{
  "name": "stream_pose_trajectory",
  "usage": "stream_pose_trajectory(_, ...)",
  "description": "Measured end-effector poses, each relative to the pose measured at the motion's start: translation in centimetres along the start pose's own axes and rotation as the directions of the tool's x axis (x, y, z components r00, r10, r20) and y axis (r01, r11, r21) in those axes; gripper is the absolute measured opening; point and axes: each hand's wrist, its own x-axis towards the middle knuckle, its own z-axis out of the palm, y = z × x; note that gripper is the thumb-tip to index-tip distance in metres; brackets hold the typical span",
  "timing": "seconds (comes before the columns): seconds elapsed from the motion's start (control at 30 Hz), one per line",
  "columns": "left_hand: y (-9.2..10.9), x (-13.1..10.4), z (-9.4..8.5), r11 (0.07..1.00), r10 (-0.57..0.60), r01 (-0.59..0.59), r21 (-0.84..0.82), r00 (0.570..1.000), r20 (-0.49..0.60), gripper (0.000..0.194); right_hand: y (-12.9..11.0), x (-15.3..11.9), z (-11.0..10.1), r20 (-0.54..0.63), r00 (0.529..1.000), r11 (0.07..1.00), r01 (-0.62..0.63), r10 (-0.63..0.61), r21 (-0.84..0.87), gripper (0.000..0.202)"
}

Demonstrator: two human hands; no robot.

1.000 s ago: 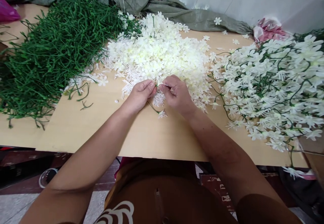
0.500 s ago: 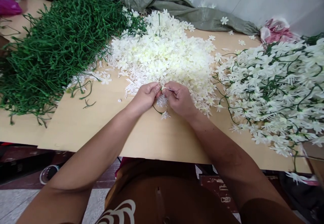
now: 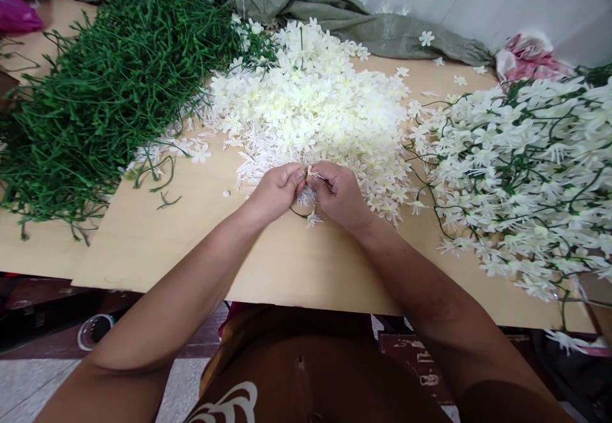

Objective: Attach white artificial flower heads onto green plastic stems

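My left hand [image 3: 281,187] and my right hand [image 3: 337,192] meet fingertip to fingertip over the near edge of a pile of loose white artificial flowers [image 3: 325,104]. The left fingers pinch a green artificial stem [image 3: 300,213], whose lower branch curves down below the hands and ends in a white flower [image 3: 313,219]. Between the right thumb and forefinger is a small white flower piece [image 3: 310,172], held against the stem. The exact joint between the two pieces is mostly covered by my fingers.
Left lies a heap of green stems [image 3: 109,98], with a few loose stems [image 3: 168,201] nearby. Stems bearing white flowers [image 3: 530,174] are heaped at the right. Along the wall runs grey-green cloth [image 3: 382,34]. Brown board [image 3: 191,251] covers the table up to its front edge.
Both hands have shifted slightly down, still pinched together. A small pale flower piece now shows upright between the fingertips. The piles look the same.
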Motion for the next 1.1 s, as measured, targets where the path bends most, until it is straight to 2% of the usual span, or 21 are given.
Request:
stream_pose_trajectory(0.2,0.0,0.1,0.1,0.999,-0.026,0.026,0.026,1.0,0.012,0.033,0.0,-0.2,0.2,0.002,1.0,0.999,0.022,-0.022,-0.048,0.03)
stream_pose_trajectory(0.33,-0.1,0.1,0.1,0.991,-0.046,0.046,0.123,0.999,-0.003,0.033,0.0,-0.2,0.3,-0.003,1.0,0.998,0.017,-0.018,-0.064,0.028)
stream_pose_trajectory(0.4,-0.1,0.3,0.1,0.991,-0.046,0.046,0.125,0.999,0.0,0.034,-0.1,0.0,0.1,0.002,1.0,0.999,0.006,-0.006,-0.038,0.03)
stream_pose_trajectory(0.53,-0.2,0.8,0.4,1.0,-0.006,0.006,-0.024,1.0,-0.017,0.034,-0.3,0.3,-0.9,0.002,0.997,0.996,-0.077,0.077,0.049,0.031)
stream_pose_trajectory(0.7,0.2,1.0,0.9,0.993,0.042,-0.043,-0.106,0.999,-0.012,0.036,-0.2,0.5,-1.8,-0.037,0.983,0.935,-0.161,0.181,0.317,0.036)
stream_pose_trajectory(0.93,0.4,1.0,0.5,0.991,0.079,-0.082,-0.104,0.996,-0.028,0.034,-0.6,0.7,-2.8,-0.153,0.976,0.95,-0.106,0.156,0.295,0.027)
stream_pose_trajectory(1.1,0.3,1.2,0.3,0.993,0.066,-0.071,-0.098,0.996,-0.053,0.033,-0.7,0.6,-2.9,-0.136,0.965,0.917,-0.162,0.225,0.365,0.039)
